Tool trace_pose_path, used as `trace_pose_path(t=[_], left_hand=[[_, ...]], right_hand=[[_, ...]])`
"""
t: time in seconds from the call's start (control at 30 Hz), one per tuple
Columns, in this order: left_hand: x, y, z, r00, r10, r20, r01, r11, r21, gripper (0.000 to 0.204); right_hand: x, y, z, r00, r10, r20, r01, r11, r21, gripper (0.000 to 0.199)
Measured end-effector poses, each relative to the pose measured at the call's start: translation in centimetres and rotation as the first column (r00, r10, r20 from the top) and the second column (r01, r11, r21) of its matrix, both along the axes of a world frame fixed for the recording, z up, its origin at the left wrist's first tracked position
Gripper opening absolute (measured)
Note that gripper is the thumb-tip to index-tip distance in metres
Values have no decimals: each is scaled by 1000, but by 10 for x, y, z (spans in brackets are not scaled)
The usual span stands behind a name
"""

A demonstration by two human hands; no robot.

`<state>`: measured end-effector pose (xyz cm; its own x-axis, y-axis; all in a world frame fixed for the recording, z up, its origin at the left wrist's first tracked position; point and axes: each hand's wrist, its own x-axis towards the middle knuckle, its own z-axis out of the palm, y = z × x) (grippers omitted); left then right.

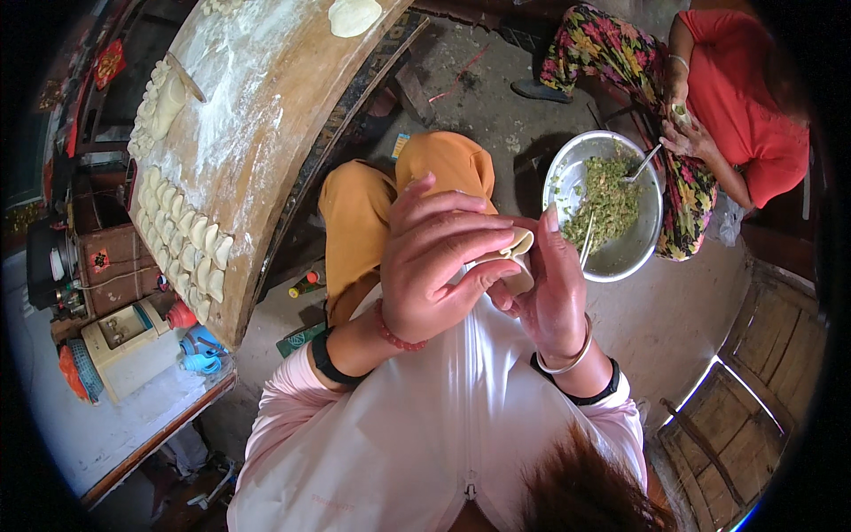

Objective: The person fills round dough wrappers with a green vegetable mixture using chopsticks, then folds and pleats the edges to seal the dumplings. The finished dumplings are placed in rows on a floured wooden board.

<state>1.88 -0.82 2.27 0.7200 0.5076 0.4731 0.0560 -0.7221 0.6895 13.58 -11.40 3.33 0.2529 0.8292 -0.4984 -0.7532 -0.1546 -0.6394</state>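
Note:
A pale dumpling wrapper (pixel 521 251) is folded over and curled at its open edge, held up above my lap. My left hand (pixel 443 253) pinches it from the left with thumb and fingers. From the other side my right hand (pixel 551 297) grips the same wrapper, its thumb pointing up along it. Whatever lies inside the fold is mostly hidden by my fingers. Right of my hands stands a metal bowl (pixel 654 232) with chopped green filling (pixel 607 206). A spoon (pixel 644 163) and chopsticks (pixel 587 238) rest in it.
A floured wooden board (pixel 266 124) at left bears rows of dumplings (pixel 182 235), dough pieces, a rolling pin (pixel 186 78) and a flat dough sheet (pixel 355 15). A co-worker in a red top (pixel 745 97) sits beyond the bowl, hands over their lap. A wooden chair (pixel 722 434) stands lower right.

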Motion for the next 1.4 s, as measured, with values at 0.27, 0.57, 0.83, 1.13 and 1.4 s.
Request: trace_pose_path(t=[0.27,0.57,0.83,1.13,1.4], left_hand=[[0,-8,0,997,65,35,-71,967,245,16],[-6,4,-5,1000,-13,21,7,968,251,22],[-13,7,-2,994,-95,-50,101,988,119,38],[-19,2,-7,995,-55,-83,75,960,269,13],[-21,11,-7,991,-125,-52,133,975,176,32]], right_hand=[[-1,0,1,998,35,54,-33,999,-38,75],[5,2,-8,989,136,-50,-142,981,-132,76],[18,-4,-3,934,330,140,-318,943,-102,77],[16,-5,-3,934,335,122,-325,941,-99,80],[14,-3,-10,931,361,48,-357,931,-77,79]])
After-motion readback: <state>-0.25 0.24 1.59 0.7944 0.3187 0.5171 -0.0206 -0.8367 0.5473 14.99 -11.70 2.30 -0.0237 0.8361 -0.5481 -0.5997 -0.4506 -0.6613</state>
